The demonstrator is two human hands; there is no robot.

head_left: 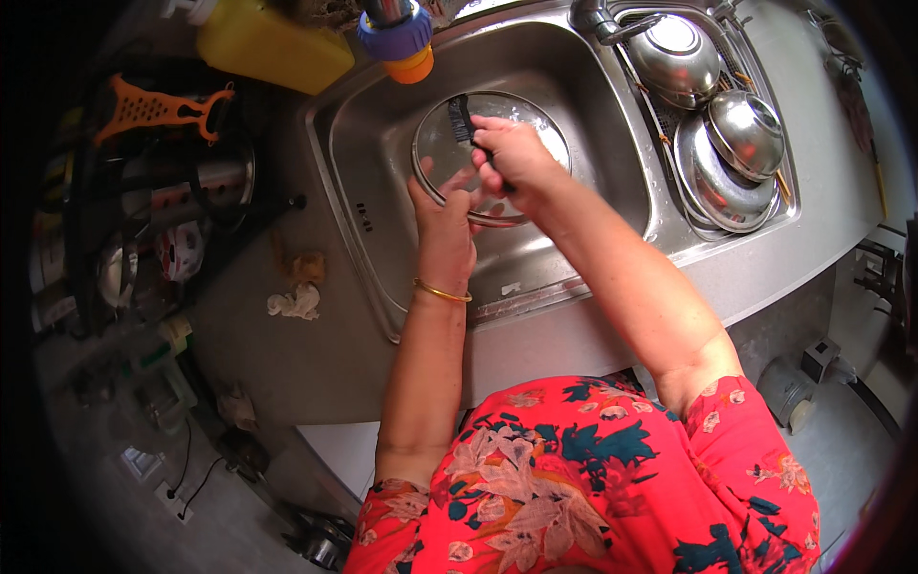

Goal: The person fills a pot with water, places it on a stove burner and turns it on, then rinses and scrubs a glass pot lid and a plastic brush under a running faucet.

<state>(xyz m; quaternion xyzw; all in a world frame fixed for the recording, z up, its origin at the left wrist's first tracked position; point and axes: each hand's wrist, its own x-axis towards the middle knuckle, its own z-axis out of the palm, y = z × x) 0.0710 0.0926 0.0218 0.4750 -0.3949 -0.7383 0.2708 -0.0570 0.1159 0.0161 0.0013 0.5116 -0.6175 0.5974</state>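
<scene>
My left hand (446, 212) grips the near left rim of a round glass lid with a metal edge (527, 115); its fingers show through the glass. The lid is held over the basin of a stainless steel sink (609, 151). My right hand (513, 158) is closed around the dark handle of a small black brush (460, 120). The brush's bristles are at the upper left part of the lid, and they seem to touch the glass.
A faucet spout with a blue and orange end (401, 54) hangs over the sink's far edge. Metal bowls (746, 135) fill the drainer at right. At left are a yellow jug (269, 43), an orange peeler (161, 109) and a crumpled white tissue (295, 301) on the counter.
</scene>
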